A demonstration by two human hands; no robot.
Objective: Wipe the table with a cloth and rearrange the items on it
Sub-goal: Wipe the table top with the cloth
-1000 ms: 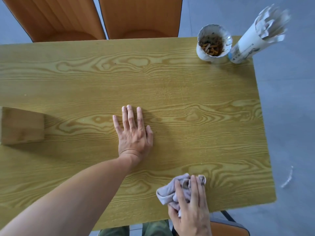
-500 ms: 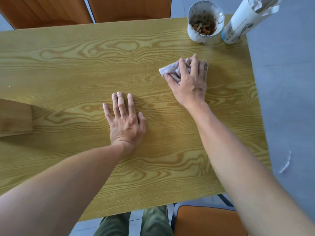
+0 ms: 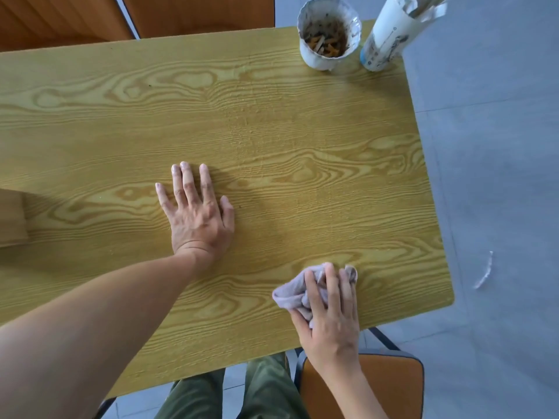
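A crumpled pale grey-pink cloth [image 3: 292,293] lies on the yellow wood-grain table [image 3: 272,131] near its front right edge. My right hand [image 3: 329,319] presses down on the cloth with its fingers laid over it. My left hand [image 3: 196,213] rests flat on the table's middle, fingers straight and spread. At the far right corner stand a white cup [image 3: 329,34] filled with cigarette butts and a white paper tube [image 3: 390,34] with torn paper sticking out.
A wooden block [image 3: 12,217] sits at the left edge, partly cut off. Two orange chair backs [image 3: 196,13] stand beyond the table. An orange seat [image 3: 393,385] is below the front right corner. A scrap of white paper [image 3: 484,270] lies on the grey floor.
My right hand has drawn the cloth back from near the cup at the far right to the front right edge. My left hand has stayed flat in place.
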